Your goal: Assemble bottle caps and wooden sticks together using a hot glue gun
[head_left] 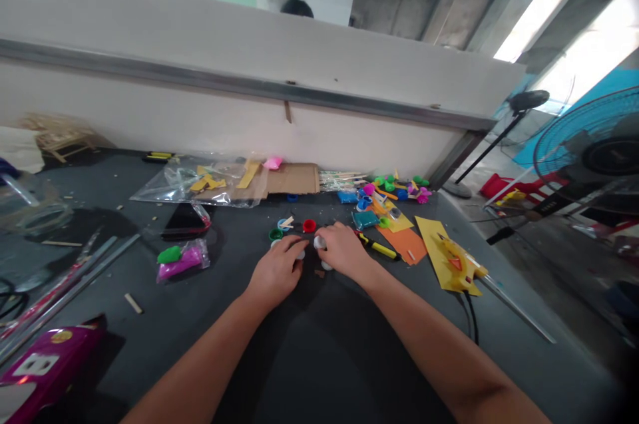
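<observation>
My left hand (277, 271) rests near the middle of the table, fingers curled down around a small whitish pot (300, 254), mostly hidden by the fingers. Close beside it, my right hand (345, 252) is closed on another small white pot (319, 242). A further white piece (326, 265) shows under the right hand. Just beyond the hands stand small round cups: a green one (275, 234), a red one (309, 225) and a blue one (284, 225) with short wooden sticks across it. A small brown scrap (319, 273) lies between my hands.
To the right lie a yellow-handled cutter (382, 249), orange paper (407, 245) and a yellow glue gun (462, 264) with a cord. At left are a phone (182, 221), bagged pink clay (182, 261) and a magenta device (52, 367). A white partition (210, 111) bounds the back.
</observation>
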Tool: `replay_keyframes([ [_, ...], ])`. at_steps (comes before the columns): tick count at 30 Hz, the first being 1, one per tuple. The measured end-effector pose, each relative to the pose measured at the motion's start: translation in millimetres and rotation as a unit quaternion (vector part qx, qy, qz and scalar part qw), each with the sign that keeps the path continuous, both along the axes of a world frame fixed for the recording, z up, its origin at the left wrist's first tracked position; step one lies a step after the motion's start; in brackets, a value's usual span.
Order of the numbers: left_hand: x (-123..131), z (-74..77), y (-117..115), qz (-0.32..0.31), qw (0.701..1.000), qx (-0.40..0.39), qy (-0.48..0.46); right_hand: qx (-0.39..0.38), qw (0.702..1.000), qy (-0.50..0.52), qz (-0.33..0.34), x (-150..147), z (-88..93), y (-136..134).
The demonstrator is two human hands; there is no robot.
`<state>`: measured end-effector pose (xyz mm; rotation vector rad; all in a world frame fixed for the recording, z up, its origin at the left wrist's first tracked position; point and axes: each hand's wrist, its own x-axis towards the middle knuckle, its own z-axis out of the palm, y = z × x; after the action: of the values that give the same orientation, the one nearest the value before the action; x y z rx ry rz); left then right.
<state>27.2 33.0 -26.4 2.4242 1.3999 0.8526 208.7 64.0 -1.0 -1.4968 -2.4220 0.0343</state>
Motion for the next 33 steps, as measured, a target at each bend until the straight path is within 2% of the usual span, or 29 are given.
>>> replay_keyframes([
  [4, -12.0, 15.5, 1.8, 0.126, 0.988, 0.037, -0.08, 0.005, 0.993, 0.117, -0.03, 0.6, -0.7, 3.5],
  [5, -16.9, 19.6, 3.6, 0.166, 0.981, 0.047, -0.087, 0.007, 0.989, 0.141, -0.037, 1.0, -0.8, 4.2],
  [7, -27.3, 25.8, 8.1, 0.202, 0.977, 0.035, -0.058, 0.013, 0.987, 0.154, -0.036, 1.1, -1.2, 4.4],
  [12, -41.2, 27.5, 13.8, 0.12, 0.988, -0.044, 0.081, 0.019, 0.995, 0.102, -0.001, -0.8, -3.5, 2.1],
  [17, -38.3, 20.5, 12.3, 0.106, 0.986, -0.078, 0.103, 0.017, 0.995, 0.094, -0.002, 0.7, -7.0, 4.4],
  [21, -35.8, 16.8, 13.7, 0.121, 0.986, -0.089, 0.074, 0.029, 0.989, 0.146, 0.009, 0.9, -6.5, 5.4],
  [24, -31.0, 17.7, 12.9, 0.115, 0.992, -0.053, 0.022, 0.03, 0.975, 0.221, 0.021, -3.7, -1.8, 1.2],
  [28, -18.2, 17.6, 6.6, 0.062, 0.995, -0.02, -0.071, -0.03, 0.955, 0.293, 0.042, -15.2, 4.9, -9.8],
  [31, -10.2, 13.7, 2.4, 0.03, 0.987, -0.039, -0.152, -0.088, 0.946, 0.311, 0.039, -22.2, 7.0, -15.8],
  [33, -7.9, 11.9, 1.8, 0.022, 0.971, -0.074, -0.226, -0.136, 0.934, 0.33, 0.024, -24.1, 7.1, -17.0],
])
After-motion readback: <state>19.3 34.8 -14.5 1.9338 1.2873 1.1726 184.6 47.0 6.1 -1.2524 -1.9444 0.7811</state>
